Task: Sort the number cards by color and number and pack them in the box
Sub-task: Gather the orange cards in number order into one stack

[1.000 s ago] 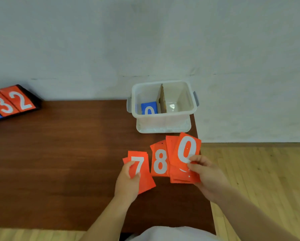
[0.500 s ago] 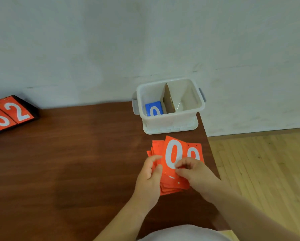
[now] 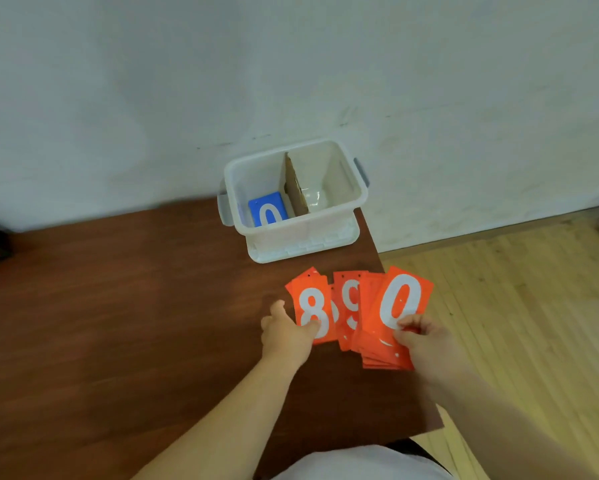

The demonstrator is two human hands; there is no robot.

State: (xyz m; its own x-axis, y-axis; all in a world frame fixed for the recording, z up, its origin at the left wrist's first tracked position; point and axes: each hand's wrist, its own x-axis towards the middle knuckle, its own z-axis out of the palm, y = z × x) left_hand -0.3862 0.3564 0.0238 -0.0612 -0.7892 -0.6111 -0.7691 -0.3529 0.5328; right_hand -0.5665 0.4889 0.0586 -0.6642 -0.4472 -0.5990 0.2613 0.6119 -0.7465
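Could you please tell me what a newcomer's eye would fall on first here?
The fan of orange number cards, showing 8, 9 and 0, stands out first, held by the left hand and right hand over the right end of the table. Behind it sits the clear box, with a blue 0 card in its left compartment beside a cardboard divider.

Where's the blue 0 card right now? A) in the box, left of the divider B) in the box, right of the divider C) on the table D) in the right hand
A: the blue 0 card lies at the bottom of the box, in the compartment left of the cardboard divider.
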